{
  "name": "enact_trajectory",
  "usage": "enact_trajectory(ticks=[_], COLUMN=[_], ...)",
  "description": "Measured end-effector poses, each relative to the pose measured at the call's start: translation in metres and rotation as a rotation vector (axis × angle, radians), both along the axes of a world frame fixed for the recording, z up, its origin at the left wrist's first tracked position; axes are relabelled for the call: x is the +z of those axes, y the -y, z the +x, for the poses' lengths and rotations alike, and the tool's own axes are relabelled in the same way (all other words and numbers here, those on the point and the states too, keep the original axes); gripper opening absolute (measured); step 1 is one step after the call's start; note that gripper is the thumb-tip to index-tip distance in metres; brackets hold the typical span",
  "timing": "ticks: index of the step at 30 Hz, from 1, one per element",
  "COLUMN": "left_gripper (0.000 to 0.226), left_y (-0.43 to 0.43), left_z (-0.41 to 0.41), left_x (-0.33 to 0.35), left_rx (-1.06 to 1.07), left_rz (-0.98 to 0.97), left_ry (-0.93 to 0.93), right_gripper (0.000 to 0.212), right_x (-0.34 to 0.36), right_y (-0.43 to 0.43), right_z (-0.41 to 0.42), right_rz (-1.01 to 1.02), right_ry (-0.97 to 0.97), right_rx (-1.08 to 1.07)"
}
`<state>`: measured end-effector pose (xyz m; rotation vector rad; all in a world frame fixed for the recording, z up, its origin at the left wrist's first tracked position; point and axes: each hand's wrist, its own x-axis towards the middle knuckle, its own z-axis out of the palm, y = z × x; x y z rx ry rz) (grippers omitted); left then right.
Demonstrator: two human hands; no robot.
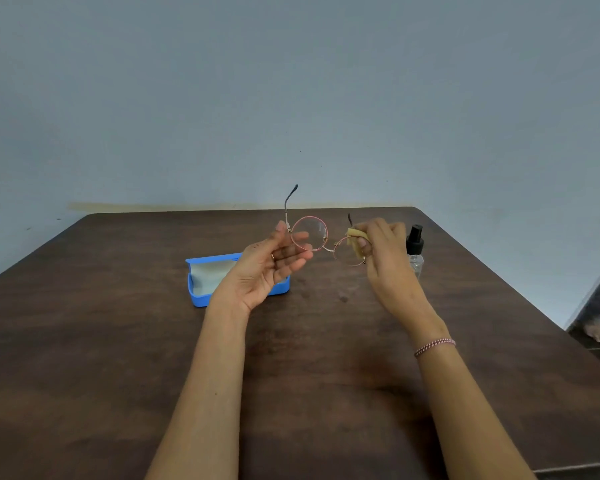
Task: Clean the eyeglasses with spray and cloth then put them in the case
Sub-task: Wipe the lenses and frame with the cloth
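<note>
Both forearms raised over bench (118,341). Left hand (271,261) palm toward camera, grip pinching eyeglasses (309,233) at left lens's outer rim, other fingers loosely curled. Right hand (383,247) back to camera, grip closed on yellow cloth (355,237), folded over right lens. Eyeglasses in air, long axis left-right, right end lower, temples pointing away and up. Open blue case (201,296) behind left hand; spray bottle (415,251) upright on bench, just right of right hand.
</note>
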<state>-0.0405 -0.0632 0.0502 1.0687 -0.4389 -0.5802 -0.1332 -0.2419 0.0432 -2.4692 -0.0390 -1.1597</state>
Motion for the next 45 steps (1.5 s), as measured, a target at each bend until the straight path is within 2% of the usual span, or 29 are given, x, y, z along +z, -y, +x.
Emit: enact_trajectory(ticks=[7,12,16,20,28,37,45], left_gripper=[0.054,0.086,0.079,0.071,0.076,0.062,0.06], left_y=[0.001,0.003,0.005,0.006,0.001,0.001,0.006], left_z=[-0.006,-0.005,-0.007,-0.006,-0.001,-0.003,0.005], left_x=[-0.004,-0.01,-0.01,-0.011,-0.014,-0.012,-0.005], left_rx=[-0.188,-0.287,-0.327,-0.336,-0.346,-0.374,-0.369], left_rz=[-0.081,-0.236,-0.275,-0.242,-0.17,-0.167,-0.189], left_ry=[-0.121,-0.17,-0.139,-0.032,0.078,0.093,0.122], right_gripper=[0.026,0.031,0.028,0.03,0.027,0.019,0.026], right_x=[0.002,0.003,0.002,0.002,0.002,-0.002,0.001], right_y=[-0.003,-0.005,-0.004,-0.004,0.0,0.007,0.005], right_z=[-0.003,-0.006,-0.006,-0.004,-0.007,-0.01,-0.007], right_rz=[0.061,0.108,0.119,0.108,0.129,0.236,0.151], right_ry=[-0.007,-0.073,-0.093,-0.107,-0.153,-0.266,-0.064], right_rx=[0.039,0.106,0.152,0.175,0.251,0.279,0.166])
